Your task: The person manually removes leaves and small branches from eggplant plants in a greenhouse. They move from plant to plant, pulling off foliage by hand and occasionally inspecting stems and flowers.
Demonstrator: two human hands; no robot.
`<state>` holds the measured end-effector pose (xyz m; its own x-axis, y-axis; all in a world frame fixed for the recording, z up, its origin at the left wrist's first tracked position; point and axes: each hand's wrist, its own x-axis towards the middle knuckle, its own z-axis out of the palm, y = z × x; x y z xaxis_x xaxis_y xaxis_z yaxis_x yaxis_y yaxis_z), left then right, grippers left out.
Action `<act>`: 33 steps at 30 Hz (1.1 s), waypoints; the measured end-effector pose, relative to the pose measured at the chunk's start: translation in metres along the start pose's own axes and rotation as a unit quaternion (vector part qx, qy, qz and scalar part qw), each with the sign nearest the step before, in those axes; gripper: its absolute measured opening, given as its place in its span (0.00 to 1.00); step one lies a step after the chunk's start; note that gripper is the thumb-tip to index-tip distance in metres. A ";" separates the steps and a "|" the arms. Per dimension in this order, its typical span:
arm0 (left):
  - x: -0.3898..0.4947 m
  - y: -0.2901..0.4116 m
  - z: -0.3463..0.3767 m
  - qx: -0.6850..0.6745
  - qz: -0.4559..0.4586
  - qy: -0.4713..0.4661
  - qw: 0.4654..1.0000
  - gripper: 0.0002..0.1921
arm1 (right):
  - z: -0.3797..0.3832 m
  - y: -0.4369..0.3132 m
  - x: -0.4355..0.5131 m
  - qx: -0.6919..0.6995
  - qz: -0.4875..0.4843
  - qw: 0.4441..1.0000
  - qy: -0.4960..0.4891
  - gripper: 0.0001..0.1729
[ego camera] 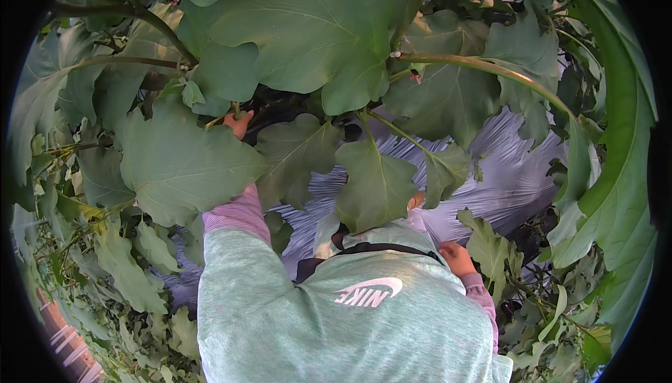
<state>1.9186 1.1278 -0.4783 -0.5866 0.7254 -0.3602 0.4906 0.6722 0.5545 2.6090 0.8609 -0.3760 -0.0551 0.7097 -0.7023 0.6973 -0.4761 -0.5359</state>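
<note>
My left hand [240,123] reaches forward among the broad leaves of what look like eggplant plants. Its fingertips are at a short green stem [237,107], with dark, shaded growth beside them. A large lobed leaf [184,165] covers my forearm and part of that hand, so its grasp is unclear. Close to my waist, on the right, is my right hand [458,258], its fingers curled. Whether it holds anything is hidden. A dark strap [383,247] crosses my waist just left of it.
Shiny plastic film [509,173] covers the ground under the plants. A thick stem [488,67] arches across the upper right, a darker branch [163,26] across the upper left. Leaves hang close on both sides, including a long bright one [625,173] at the right rim.
</note>
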 end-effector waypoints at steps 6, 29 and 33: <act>-0.014 -0.006 0.041 -0.229 -0.047 0.042 0.971 0.25 | 0.013 0.007 -0.026 0.007 0.057 0.998 0.025 0.16; 0.003 -0.043 0.016 0.100 -0.075 -0.152 0.980 0.21 | 0.044 0.027 -0.032 0.135 0.110 0.982 0.070 0.14; 0.017 -0.050 0.032 0.070 -0.143 -0.155 0.975 0.23 | 0.058 0.032 -0.041 0.134 0.117 0.982 0.059 0.14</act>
<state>1.9049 1.1109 -0.5360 -0.4998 0.5000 -0.7072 0.4316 0.8517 0.2971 2.5922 0.7861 -0.3919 0.1777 0.6121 -0.7706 0.4664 -0.7419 -0.4818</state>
